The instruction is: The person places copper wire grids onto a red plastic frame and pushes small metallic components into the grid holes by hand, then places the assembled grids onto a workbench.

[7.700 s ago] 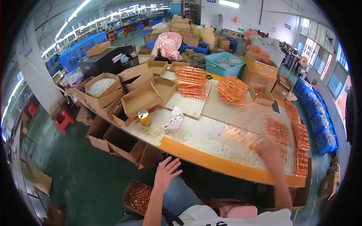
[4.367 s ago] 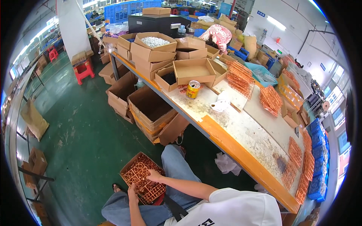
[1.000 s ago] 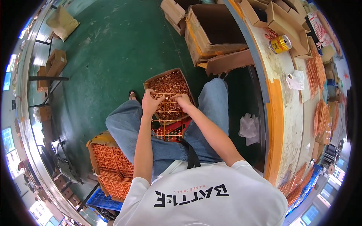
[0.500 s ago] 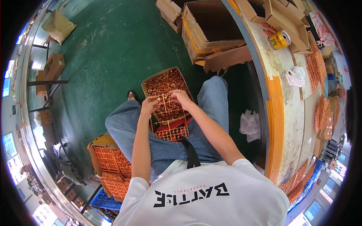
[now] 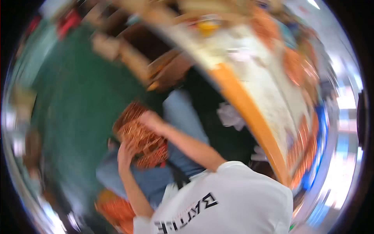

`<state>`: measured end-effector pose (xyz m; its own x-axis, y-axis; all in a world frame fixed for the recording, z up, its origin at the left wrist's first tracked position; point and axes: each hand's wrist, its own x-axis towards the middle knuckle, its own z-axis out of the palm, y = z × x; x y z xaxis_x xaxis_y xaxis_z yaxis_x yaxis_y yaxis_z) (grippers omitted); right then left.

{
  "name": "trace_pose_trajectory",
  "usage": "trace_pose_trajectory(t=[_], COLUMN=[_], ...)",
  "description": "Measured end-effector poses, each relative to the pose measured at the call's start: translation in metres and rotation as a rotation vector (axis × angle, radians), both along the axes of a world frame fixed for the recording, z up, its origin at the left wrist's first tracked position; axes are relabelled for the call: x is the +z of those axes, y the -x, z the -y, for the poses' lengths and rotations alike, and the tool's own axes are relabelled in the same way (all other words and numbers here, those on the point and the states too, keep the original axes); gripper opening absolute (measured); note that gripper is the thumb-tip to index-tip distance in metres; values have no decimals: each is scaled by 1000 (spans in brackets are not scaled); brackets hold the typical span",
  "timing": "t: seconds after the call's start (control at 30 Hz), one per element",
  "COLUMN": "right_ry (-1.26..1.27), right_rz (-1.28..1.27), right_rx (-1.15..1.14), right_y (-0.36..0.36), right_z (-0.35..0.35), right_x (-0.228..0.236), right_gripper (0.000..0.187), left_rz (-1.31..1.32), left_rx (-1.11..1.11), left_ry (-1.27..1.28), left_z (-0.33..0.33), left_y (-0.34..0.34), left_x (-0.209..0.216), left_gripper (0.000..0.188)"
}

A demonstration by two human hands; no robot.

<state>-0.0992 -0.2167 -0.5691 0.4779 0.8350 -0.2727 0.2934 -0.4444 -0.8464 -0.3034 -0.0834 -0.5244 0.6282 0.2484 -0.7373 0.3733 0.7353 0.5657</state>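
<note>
The view is smeared by motion. An orange lattice frame of thin plastic bars [image 5: 150, 145] is held between my hands above my lap. My left hand [image 5: 125, 154] grips its left edge, fingers bent around the bars. At the far edge, my right hand [image 5: 152, 121] is closed on it too. Beneath and beyond the frame is a carton of small copper-orange pieces [image 5: 131, 112], mostly covered by the frame and my hands. Something red shows under the near part of the frame.
Stacked orange frames [image 5: 115, 208] stand low beside my left leg. A long worktable with an orange-taped edge [image 5: 243, 99] runs along my right, bearing a yellow can [image 5: 208, 25] and more orange frames [image 5: 295, 67]. Cardboard boxes [image 5: 136, 60] sit ahead; a white plastic bag [image 5: 230, 116] lies under the table.
My head has turned right, so the whole scene has swung and blurred. The lattice frame has been raised or tilted over the carton; my left hand has moved down its left side.
</note>
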Motion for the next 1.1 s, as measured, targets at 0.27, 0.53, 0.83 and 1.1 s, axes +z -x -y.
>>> trace_pose_trajectory(t=[0.27, 0.53, 0.83, 1.1], right_ry=[-491, -454, 319, 802], right_rz=[-259, 506, 1084, 1467], right_rx=[-397, -1210, -1663, -1341], right_y=[65, -262, -492, -206], right_z=[138, 377, 392, 525], right_x=[254, 378, 308, 327], right_gripper=[29, 32, 38, 59], left_rz=[231, 344, 96, -46], left_rx=[192, -141, -145, -214], left_ry=[-492, -343, -529, -556], left_z=[75, 133, 107, 120], left_y=[-67, -147, -112, -124], left_x=[213, 237, 184, 210], left_gripper=[34, 27, 23, 25])
